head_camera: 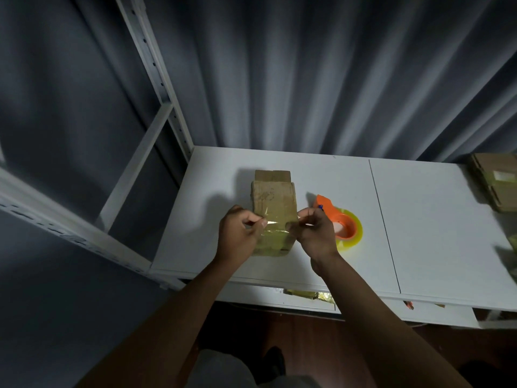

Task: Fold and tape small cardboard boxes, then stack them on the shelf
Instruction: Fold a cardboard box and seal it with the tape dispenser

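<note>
Left hand and right hand each pinch an end of a clear tape strip, stretched over the box. Grey curtain behind; white table, bare right of centre. Box lies flat, mid-table, directly under the strip. Dispenser just right; flattened boxes at far right edge.

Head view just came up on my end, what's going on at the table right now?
A person is taping a small cardboard box that lies on the white table. The left hand and right hand each pinch an end of a clear tape strip, stretched across the box's near part. The orange tape dispenser sits on the table just right of the box, untouched. More cardboard boxes lie at the table's far right edge.
</note>
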